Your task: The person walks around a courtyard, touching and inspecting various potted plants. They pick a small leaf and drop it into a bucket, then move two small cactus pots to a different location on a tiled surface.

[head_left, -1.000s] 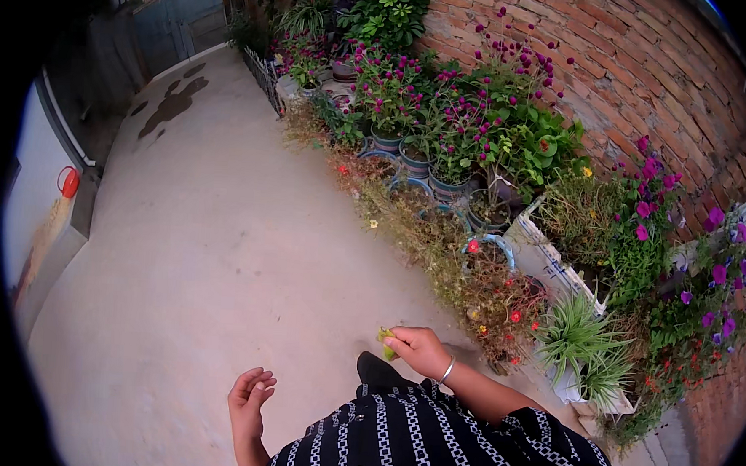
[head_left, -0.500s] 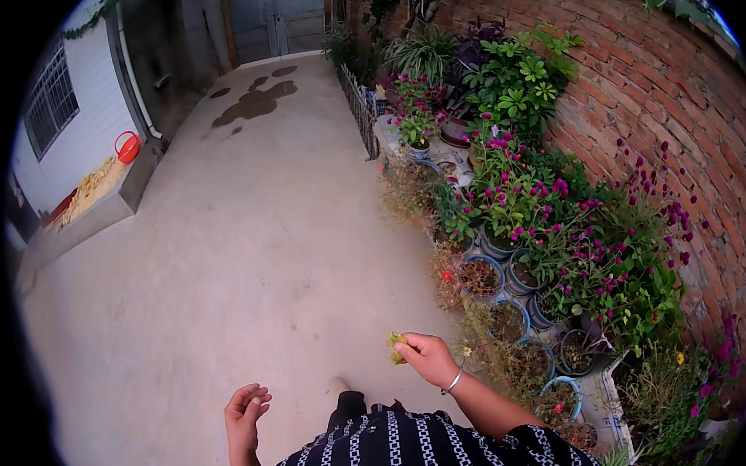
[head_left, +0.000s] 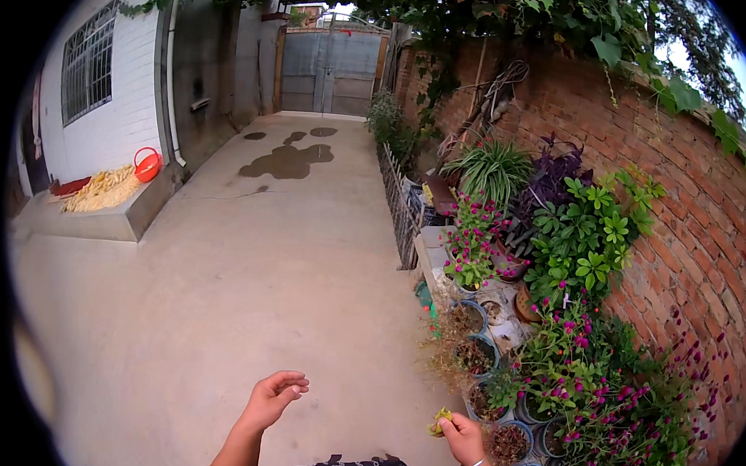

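Observation:
My right hand [head_left: 465,440], with a bracelet on its wrist, is closed in a pinch on crumpled yellow-green leaves [head_left: 440,423]. They stick out past the thumb and fingertips, above the concrete. To the left, my left hand [head_left: 271,400] is raised over the ground with fingers loosely bent and nothing in it. Just right of the hand with the leaves stand potted plants, among them a blue-rimmed pot [head_left: 511,443] with reddish, dry-looking growth. Bushy plants with magenta flowers [head_left: 584,387] spread behind the pots.
A brick wall [head_left: 684,249] runs along the right behind the plants. A low fence [head_left: 399,209] borders the bed farther on. Wet patches [head_left: 288,163] mark the concrete before a grey metal gate [head_left: 326,74]. At left, a red basket [head_left: 147,166] sits beside yellow corn [head_left: 105,192] on a ledge.
The view has tilted up, bringing more of the gate and the vines overhead into sight. My left hand has risen and moved rightward; my right hand still holds the leaves, now lower in view.

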Available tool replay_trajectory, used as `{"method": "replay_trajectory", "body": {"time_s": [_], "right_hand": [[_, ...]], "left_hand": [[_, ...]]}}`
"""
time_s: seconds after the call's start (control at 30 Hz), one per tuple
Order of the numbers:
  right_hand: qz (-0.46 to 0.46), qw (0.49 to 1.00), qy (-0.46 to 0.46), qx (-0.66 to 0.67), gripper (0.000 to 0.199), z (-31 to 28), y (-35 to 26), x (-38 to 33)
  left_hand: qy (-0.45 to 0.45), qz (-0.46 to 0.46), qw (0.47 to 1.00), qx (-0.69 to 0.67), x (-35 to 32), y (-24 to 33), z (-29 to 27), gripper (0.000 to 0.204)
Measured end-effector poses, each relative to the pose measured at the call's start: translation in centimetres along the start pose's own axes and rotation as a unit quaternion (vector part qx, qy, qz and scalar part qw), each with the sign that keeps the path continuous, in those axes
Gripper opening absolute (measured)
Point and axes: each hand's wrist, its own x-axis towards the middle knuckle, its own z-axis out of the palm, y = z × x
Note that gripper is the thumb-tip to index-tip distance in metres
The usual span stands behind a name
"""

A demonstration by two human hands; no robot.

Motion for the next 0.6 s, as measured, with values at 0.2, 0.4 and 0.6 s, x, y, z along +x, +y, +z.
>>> {"method": "replay_trajectory", "body": {"time_s": [0.2, 0.4, 0.6], "right_hand": [[-0.017, 0.998, 0.040, -0.036, 0.026, -2.1, -1.3, 16.6], [-0.038, 0.994, -0.102, -0.009, 0.018, 3.1, -4.7, 40.3], [-0.082, 0.978, -0.187, 0.034, 0.018, 11.0, -6.5, 59.6]], "left_hand": [[-0.091, 0.028, 0.995, 0.008, 18.8, -2.5, 0.9, 0.027], [0.049, 0.048, 0.998, 0.015, 30.7, 1.8, -3.7, 0.026], [0.207, -0.010, 0.976, -0.065, 40.6, -1.0, -11.5, 0.026]]}}
